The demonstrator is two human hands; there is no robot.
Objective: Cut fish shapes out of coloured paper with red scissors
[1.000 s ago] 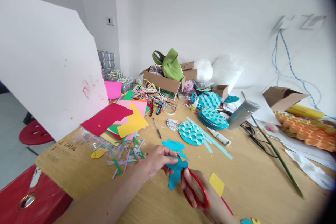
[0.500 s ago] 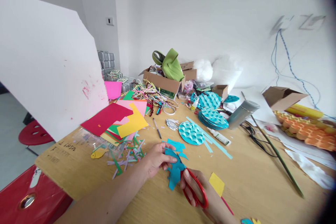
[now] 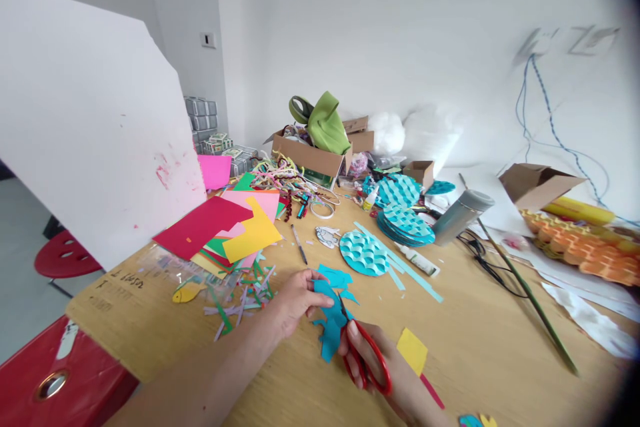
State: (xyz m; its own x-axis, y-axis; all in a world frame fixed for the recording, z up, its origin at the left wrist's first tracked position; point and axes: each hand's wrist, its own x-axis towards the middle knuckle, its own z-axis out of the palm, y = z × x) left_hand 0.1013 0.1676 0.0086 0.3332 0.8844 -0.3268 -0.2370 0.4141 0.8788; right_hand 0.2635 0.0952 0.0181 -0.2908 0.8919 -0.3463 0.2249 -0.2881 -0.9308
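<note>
Between finger and thumb my left hand (image 3: 300,297) pinches a piece of blue paper (image 3: 325,293) over the wooden table. My right hand (image 3: 367,350) is closed round the red handles of a pair of scissors (image 3: 384,373). The dark blades point up and away, touching or overlapping the right edge of the held paper. Other blue paper scraps (image 3: 330,340) lie below and behind it. Just beyond sits a round blue disc (image 3: 364,255) covered with pale wavy strips. A yellow paper piece (image 3: 413,351) lies right of my right hand.
Coloured paper sheets (image 3: 200,227) and thin paper strips (image 3: 245,300) lie to the left. A pen (image 3: 299,243), a fish cutout (image 3: 327,236), a glue bottle (image 3: 419,260) and a grey tumbler (image 3: 463,217) stand or lie farther back. A long green stick (image 3: 533,303) lies at the right.
The scissors and my right hand have shifted slightly left and down, and the blades show more plainly beside the blue paper. My left hand has barely moved.
</note>
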